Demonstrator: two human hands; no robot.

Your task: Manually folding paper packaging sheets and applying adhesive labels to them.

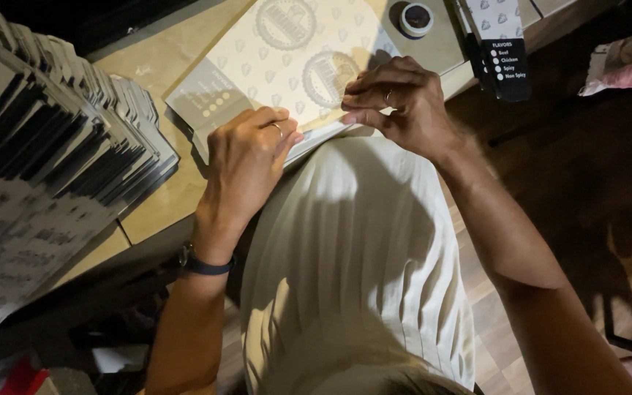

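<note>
Both hands work the near edge of a flat printed cardboard sheet (294, 58) lying on the surface (155, 205). The left hand (246, 157) presses down, fingers curled; the right hand (400, 99) pinches the edge, probably starting a fold. Next comes a firm, even crease. 1 stack of flat sheets (45, 146) waits left.

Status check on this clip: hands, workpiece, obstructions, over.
Left hand and right hand both pinching near edge of flat beige printed cardboard box blank. Stack of folded black-and-white blanks at left, clear of hands.
</note>
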